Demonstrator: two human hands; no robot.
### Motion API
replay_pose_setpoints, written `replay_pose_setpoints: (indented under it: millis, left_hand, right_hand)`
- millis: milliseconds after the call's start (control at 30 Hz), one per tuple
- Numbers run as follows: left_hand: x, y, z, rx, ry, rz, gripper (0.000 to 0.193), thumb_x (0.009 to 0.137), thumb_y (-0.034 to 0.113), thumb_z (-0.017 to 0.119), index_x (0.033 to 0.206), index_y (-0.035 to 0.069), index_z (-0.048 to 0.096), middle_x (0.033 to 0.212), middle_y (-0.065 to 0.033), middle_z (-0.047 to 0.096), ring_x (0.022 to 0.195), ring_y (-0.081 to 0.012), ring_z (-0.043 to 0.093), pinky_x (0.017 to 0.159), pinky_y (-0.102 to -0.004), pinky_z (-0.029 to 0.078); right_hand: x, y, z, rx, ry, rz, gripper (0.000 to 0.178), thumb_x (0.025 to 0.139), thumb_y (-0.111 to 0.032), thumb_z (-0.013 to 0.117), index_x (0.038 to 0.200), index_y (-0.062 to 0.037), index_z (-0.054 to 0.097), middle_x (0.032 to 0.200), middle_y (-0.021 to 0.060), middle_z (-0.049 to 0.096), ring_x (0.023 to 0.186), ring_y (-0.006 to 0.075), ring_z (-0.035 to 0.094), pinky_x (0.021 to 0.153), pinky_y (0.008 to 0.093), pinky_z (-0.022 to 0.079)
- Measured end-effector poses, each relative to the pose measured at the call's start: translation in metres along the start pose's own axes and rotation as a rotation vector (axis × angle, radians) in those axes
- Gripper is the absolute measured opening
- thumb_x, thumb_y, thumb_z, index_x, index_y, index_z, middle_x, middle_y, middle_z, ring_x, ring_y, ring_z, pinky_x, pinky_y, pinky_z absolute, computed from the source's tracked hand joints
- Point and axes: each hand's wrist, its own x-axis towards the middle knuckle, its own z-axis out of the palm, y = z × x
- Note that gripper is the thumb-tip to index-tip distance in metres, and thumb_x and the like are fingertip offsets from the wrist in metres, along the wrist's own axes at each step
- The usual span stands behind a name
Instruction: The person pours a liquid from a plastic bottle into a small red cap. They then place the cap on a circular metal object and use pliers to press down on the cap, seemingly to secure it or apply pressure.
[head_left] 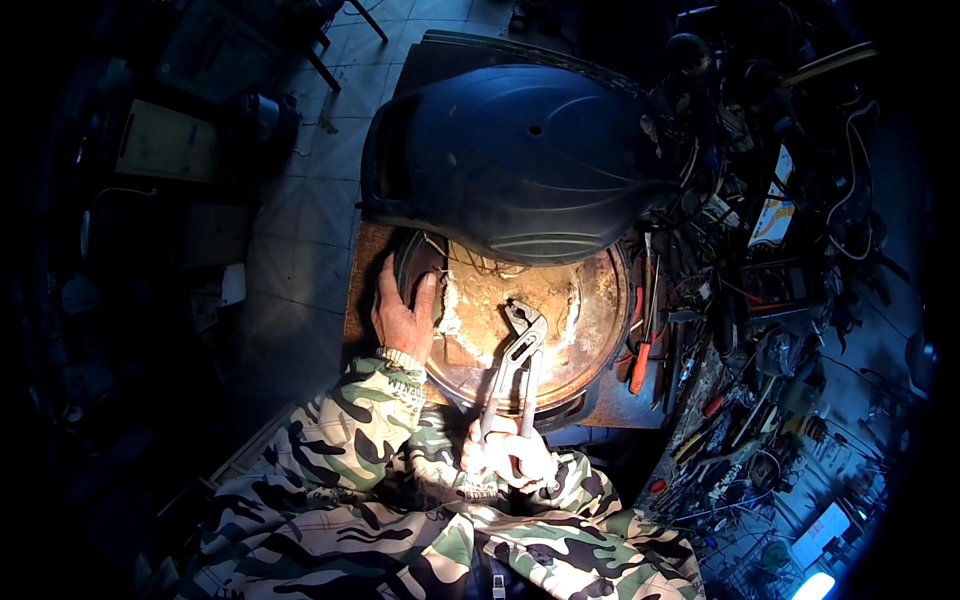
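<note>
A round, rusty metal pan with crumbly tan material and thin wires inside lies before me. At its left edge, my left hand grips the rim, thumb on the inner side and fingers toward the outside. My right hand is wrapped round the handles of grey water-pump pliers, close to my body. The pliers point away from me over the pan, their jaws above the tan material and apparently on nothing. A large dark plastic cover hides the pan's far side.
A wooden table carries the pan. Right of it lie a screwdriver with an orange-red handle and a multimeter. Tangled tools and wires crowd the right side. Tiled floor shows at the left.
</note>
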Motion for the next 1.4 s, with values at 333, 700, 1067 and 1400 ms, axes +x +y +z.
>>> replay_pose_setpoints:
  millis: [333, 700, 1067, 1400]
  left_hand:
    - [0.000, 0.003, 0.000, -0.005, 0.001, -0.013, 0.075, 0.094, 0.048, 0.068, 0.149, 0.004, 0.042, 0.133, -0.0277, 0.060, 0.121, -0.0443, 0.059, 0.103, -0.0462, 0.047]
    - [0.000, 0.003, -0.002, -0.002, 0.005, -0.013, 0.075, 0.094, 0.048, 0.068, 0.148, 0.004, 0.043, 0.132, -0.0279, 0.060, 0.119, -0.0444, 0.060, 0.102, -0.0459, 0.048]
    - [0.002, 0.009, -0.004, 0.029, 0.000, 0.002, 0.065, 0.095, 0.039, 0.068, 0.146, 0.006, 0.046, 0.126, -0.0268, 0.065, 0.114, -0.0444, 0.063, 0.099, -0.0468, 0.049]
    - [0.004, 0.007, -0.008, 0.022, 0.002, 0.131, 0.061, 0.096, 0.035, 0.067, 0.143, 0.000, 0.048, 0.125, -0.0276, 0.065, 0.116, -0.0418, 0.064, 0.100, -0.0438, 0.048]
  right_hand:
    - [0.018, 0.021, 0.000, 0.081, -0.091, -0.092, 0.029, 0.093, -0.015, 0.053, 0.117, 0.0021, 0.052, 0.094, 0.0115, 0.052, 0.090, 0.0257, 0.051, 0.084, 0.0427, 0.044]
    - [0.011, 0.014, 0.006, 0.073, -0.030, -0.045, 0.025, 0.093, -0.011, 0.052, 0.114, 0.0017, 0.053, 0.095, 0.0119, 0.055, 0.090, 0.0264, 0.055, 0.084, 0.0416, 0.046]
    - [-0.002, -0.008, -0.009, -0.199, -0.043, -0.019, 0.075, 0.089, -0.022, 0.072, 0.148, 0.0077, 0.038, 0.141, 0.0271, 0.055, 0.127, 0.0372, 0.059, 0.110, 0.0473, 0.046]
    - [-0.109, -0.033, 0.022, -0.867, 0.774, -0.407, 0.042, 0.091, -0.011, 0.061, 0.130, 0.0063, 0.056, 0.093, 0.0109, 0.068, 0.075, 0.0242, 0.066, 0.074, 0.0359, 0.054]
